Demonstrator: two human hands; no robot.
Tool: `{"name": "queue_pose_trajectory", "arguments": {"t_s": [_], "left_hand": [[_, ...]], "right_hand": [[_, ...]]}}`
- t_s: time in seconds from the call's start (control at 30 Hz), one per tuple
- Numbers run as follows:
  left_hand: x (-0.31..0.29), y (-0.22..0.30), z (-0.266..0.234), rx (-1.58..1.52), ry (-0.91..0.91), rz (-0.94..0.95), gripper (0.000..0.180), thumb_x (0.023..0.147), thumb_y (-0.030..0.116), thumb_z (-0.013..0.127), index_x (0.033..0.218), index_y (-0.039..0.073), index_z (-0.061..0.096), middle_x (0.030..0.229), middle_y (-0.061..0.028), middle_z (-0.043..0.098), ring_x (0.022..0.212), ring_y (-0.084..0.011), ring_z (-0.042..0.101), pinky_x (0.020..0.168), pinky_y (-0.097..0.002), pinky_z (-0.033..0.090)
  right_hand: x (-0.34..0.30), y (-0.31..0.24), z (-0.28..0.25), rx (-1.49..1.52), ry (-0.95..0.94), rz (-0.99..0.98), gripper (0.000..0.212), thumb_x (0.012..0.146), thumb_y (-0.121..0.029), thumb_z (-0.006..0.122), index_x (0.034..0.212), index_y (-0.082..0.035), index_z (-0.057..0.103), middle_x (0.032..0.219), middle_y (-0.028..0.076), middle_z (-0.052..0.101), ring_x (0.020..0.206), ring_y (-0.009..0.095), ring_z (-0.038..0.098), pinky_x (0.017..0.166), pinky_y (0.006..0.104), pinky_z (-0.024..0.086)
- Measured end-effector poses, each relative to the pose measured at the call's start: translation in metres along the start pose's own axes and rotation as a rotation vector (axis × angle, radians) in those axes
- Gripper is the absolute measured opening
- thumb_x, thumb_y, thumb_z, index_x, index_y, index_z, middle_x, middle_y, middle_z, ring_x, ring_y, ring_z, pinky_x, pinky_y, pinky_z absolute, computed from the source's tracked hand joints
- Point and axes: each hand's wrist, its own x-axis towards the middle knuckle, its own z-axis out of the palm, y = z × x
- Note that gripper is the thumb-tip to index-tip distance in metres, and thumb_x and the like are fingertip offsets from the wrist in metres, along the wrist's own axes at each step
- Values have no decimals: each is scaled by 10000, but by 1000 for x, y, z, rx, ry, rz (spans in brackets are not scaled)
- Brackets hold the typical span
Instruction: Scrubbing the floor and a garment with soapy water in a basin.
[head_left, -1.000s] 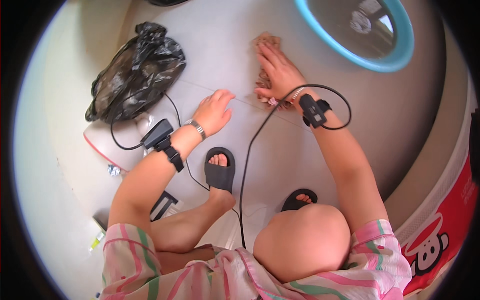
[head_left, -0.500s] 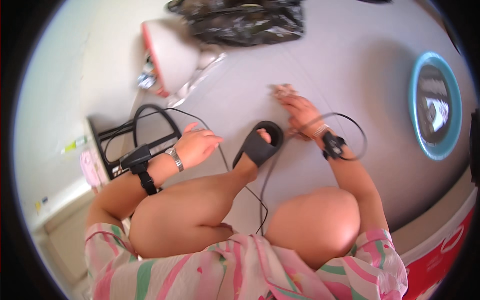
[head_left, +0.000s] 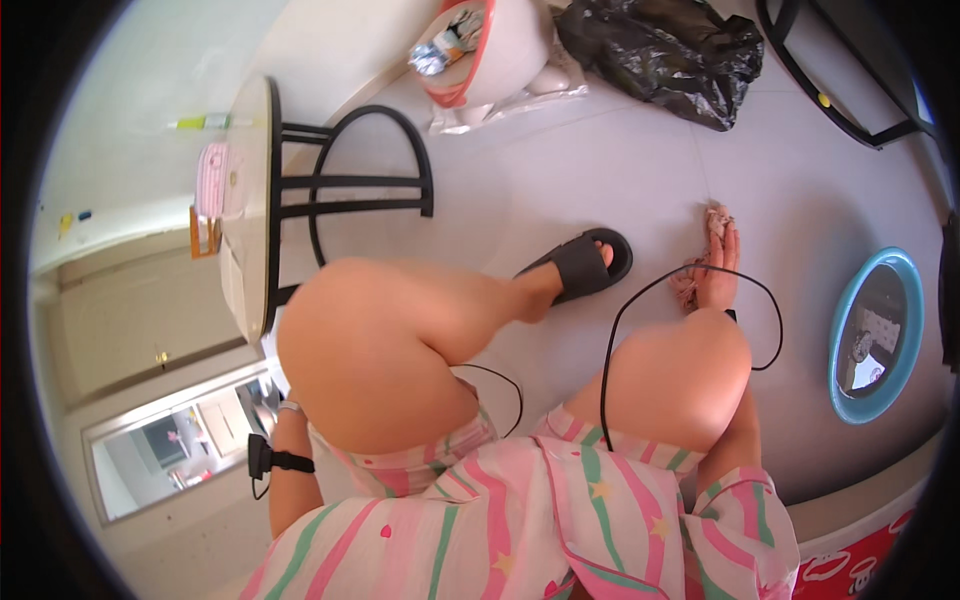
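Note:
My right hand (head_left: 717, 284) lies on the grey floor beyond my right knee, its fingers stretched out flat over a crumpled pinkish-brown cloth (head_left: 687, 288). Part of the cloth pokes out past the fingertips and part bulges on the thumb side. A thin black cable loops across the view in front of that hand. My left forearm (head_left: 293, 480), with a black strapped device and a metal bracelet, is down beside my left thigh. The thigh covers my left hand, so its fingers are hidden. My left foot wears a black slide sandal (head_left: 590, 268).
A light blue basin (head_left: 840, 385) of dark water stands at the right. Farther off are a black plastic bag (head_left: 665, 60) and a whitish bin (head_left: 515, 60) with a red rim and litter. A black-legged table (head_left: 275, 200) is at the left, a black metal frame (head_left: 850, 125) at the far right.
My view has turned, shifting the bin and bag right. My left hand has gone from above the floor by the sandal to behind my thigh. My right hand remains on the cloth.

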Motion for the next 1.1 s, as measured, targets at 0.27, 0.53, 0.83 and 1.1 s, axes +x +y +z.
{"name": "queue_pose_trajectory", "arguments": {"t_s": [0.27,0.53,0.83,1.1], "left_hand": [[-33,-44,-52,-196,243,-144,457,982,383,618,1269,29,656,1122,-162,733,1020,-282,700,897,-371,531],[87,-91,10,-159,43,-218,416,983,308,625,1285,22,639,1180,-185,706,1099,-253,677,940,-354,518],[321,-59,119,-7,54,496,353,957,232,639,1273,75,635,1235,-140,654,1127,-316,639,976,-393,509],[368,51,110,-21,101,992,301,879,91,648,1180,82,646,1083,-103,650,932,-309,643,767,-410,546]], "right_hand": [[-13,11,-4,-55,-11,-9,712,747,51,583,1442,-40,459,1597,191,324,1453,417,336,1160,477,384],[6,-8,20,-152,-119,46,730,781,38,634,1470,-33,406,1607,242,263,1470,437,286,1178,497,359],[93,-14,111,-107,-186,-186,684,787,39,544,1448,38,368,1570,301,261,1446,517,267,1207,531,273],[170,-217,257,201,-403,-368,757,599,69,633,1338,-75,561,1505,170,454,1403,384,424,1177,456,380]]}}
